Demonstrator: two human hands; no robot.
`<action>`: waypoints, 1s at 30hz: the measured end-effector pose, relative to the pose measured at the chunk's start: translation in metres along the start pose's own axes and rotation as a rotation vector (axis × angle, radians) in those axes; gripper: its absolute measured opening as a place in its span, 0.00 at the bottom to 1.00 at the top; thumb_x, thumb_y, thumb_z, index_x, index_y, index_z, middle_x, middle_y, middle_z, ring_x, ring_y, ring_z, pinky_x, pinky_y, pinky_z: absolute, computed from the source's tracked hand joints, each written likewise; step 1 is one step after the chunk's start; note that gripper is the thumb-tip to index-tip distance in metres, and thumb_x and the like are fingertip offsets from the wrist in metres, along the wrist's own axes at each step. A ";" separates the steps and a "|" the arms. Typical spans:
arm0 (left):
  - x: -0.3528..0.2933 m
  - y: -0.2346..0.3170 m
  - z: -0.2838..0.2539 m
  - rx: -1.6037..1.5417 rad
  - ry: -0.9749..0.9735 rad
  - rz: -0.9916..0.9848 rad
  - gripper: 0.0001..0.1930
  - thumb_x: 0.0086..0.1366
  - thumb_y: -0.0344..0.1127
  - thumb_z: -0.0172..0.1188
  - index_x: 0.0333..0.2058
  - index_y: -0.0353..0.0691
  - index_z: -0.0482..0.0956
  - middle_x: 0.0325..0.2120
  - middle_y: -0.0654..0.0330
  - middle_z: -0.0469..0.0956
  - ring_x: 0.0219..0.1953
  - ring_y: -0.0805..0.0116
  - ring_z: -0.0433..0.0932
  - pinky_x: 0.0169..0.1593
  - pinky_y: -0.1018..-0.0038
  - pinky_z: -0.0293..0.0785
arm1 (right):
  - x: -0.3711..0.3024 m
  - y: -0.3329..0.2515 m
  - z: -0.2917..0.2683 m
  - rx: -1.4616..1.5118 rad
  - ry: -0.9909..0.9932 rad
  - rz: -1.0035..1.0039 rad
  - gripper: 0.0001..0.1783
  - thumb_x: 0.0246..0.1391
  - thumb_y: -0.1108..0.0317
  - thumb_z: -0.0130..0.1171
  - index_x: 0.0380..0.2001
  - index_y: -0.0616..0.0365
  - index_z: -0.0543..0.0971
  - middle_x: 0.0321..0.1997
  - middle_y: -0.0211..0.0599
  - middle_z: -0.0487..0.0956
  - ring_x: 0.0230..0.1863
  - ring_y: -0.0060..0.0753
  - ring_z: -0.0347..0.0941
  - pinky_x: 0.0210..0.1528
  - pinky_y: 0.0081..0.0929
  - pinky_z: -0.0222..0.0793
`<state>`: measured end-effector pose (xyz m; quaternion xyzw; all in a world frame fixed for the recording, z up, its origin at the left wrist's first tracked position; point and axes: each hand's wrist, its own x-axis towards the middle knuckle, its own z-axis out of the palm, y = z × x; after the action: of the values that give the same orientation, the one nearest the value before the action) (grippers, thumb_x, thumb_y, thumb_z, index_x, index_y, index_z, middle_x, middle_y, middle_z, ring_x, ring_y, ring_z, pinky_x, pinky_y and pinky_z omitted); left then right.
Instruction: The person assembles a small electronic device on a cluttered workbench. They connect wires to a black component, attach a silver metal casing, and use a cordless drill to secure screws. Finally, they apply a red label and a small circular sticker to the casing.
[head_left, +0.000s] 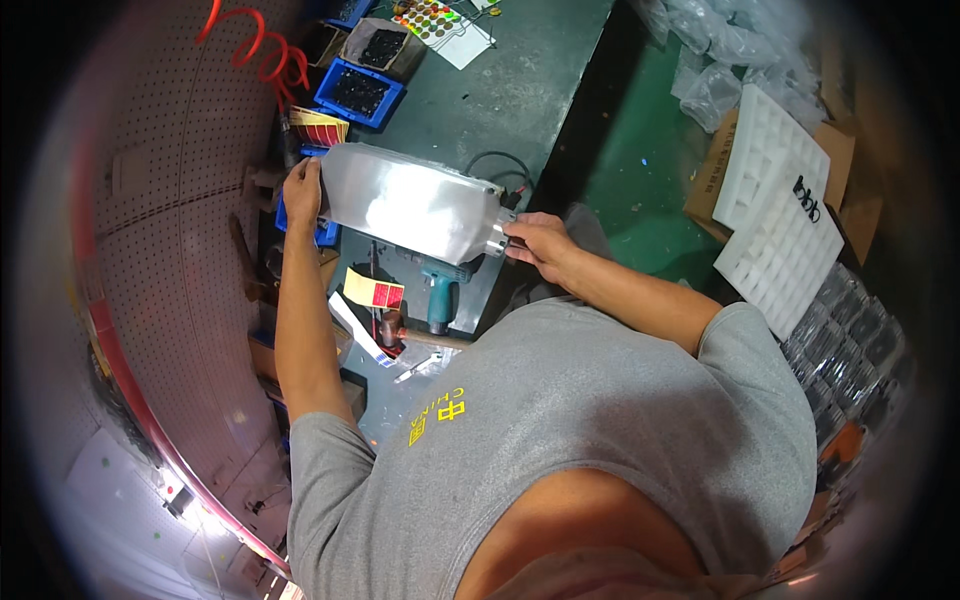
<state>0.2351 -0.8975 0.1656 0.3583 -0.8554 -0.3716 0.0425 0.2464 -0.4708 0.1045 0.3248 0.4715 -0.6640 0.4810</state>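
A long, shiny silver metal housing [410, 205] with rounded corners is held up over the green workbench [510, 110]. My left hand [302, 192] grips its left end, fingers closed around the edge. At the other end, my right hand [540, 243] pinches a small metal bracket [497, 236] that sticks out from the housing. Just below the housing lies a teal power drill [440, 298], its top partly covered. Nearer to me are a mallet [392, 328] with a wooden handle, a wrench [418, 367] and a yellow-and-red label sheet [375, 290].
Blue bins [358, 93] of small black parts line the bench's left side, beside a perforated wall panel [190, 110]. A red coiled hose [265, 50] hangs there. White foam trays [780, 210], a cardboard box [712, 180] and clear plastic bags [730, 50] are at the right.
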 end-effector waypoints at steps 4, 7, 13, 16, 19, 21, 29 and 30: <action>0.007 -0.011 0.001 -0.029 -0.007 -0.018 0.26 0.70 0.47 0.59 0.55 0.29 0.79 0.48 0.50 0.83 0.50 0.64 0.79 0.57 0.72 0.71 | -0.011 -0.002 0.009 -0.001 0.006 -0.045 0.34 0.49 0.78 0.70 0.60 0.70 0.69 0.52 0.45 0.77 0.51 0.39 0.78 0.46 0.33 0.85; 0.009 -0.015 0.005 -0.038 -0.017 -0.046 0.26 0.70 0.48 0.59 0.55 0.30 0.79 0.48 0.51 0.83 0.50 0.64 0.79 0.57 0.72 0.71 | -0.012 -0.003 0.009 -0.016 -0.020 -0.056 0.37 0.49 0.79 0.70 0.62 0.72 0.67 0.55 0.48 0.76 0.50 0.40 0.79 0.47 0.34 0.85; 0.018 -0.020 0.014 -0.036 -0.068 -0.087 0.25 0.70 0.49 0.59 0.54 0.32 0.81 0.48 0.54 0.83 0.51 0.64 0.79 0.57 0.72 0.71 | -0.006 -0.002 0.002 -0.096 -0.009 -0.015 0.29 0.49 0.77 0.71 0.54 0.72 0.74 0.46 0.44 0.80 0.45 0.37 0.81 0.44 0.32 0.86; 0.030 -0.028 0.011 -0.132 -0.126 -0.176 0.25 0.69 0.48 0.61 0.55 0.34 0.81 0.48 0.55 0.83 0.50 0.65 0.79 0.55 0.72 0.72 | -0.009 -0.008 -0.002 -0.153 -0.063 0.031 0.22 0.50 0.75 0.71 0.49 0.71 0.78 0.40 0.43 0.83 0.41 0.36 0.82 0.42 0.32 0.86; 0.037 -0.024 0.010 -0.159 -0.199 -0.291 0.25 0.68 0.49 0.62 0.56 0.37 0.81 0.47 0.57 0.84 0.48 0.66 0.80 0.53 0.71 0.73 | -0.008 -0.012 -0.002 -0.202 -0.056 0.038 0.20 0.51 0.74 0.72 0.46 0.73 0.79 0.39 0.45 0.83 0.37 0.35 0.83 0.38 0.31 0.86; 0.040 -0.011 0.011 -0.145 -0.270 -0.445 0.26 0.69 0.52 0.60 0.57 0.38 0.80 0.48 0.57 0.83 0.50 0.64 0.80 0.55 0.69 0.73 | -0.007 -0.016 -0.002 -0.228 -0.056 0.030 0.21 0.51 0.74 0.72 0.46 0.75 0.78 0.40 0.47 0.83 0.34 0.36 0.84 0.35 0.30 0.86; 0.047 -0.015 0.011 -0.111 -0.337 -0.467 0.28 0.73 0.56 0.53 0.61 0.40 0.77 0.50 0.55 0.82 0.50 0.62 0.79 0.56 0.64 0.73 | 0.002 -0.017 0.002 -0.290 -0.034 0.003 0.18 0.51 0.74 0.72 0.42 0.76 0.78 0.36 0.49 0.83 0.34 0.38 0.84 0.32 0.27 0.85; 0.047 -0.014 0.012 -0.110 -0.344 -0.459 0.28 0.73 0.55 0.53 0.61 0.40 0.77 0.50 0.55 0.82 0.49 0.62 0.80 0.55 0.65 0.74 | 0.001 -0.020 0.002 -0.305 -0.034 0.010 0.17 0.52 0.74 0.72 0.41 0.75 0.79 0.36 0.48 0.83 0.34 0.38 0.84 0.32 0.27 0.85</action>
<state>0.2046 -0.9275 0.1384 0.4713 -0.7252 -0.4727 -0.1690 0.2275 -0.4715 0.1107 0.2391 0.5569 -0.5877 0.5360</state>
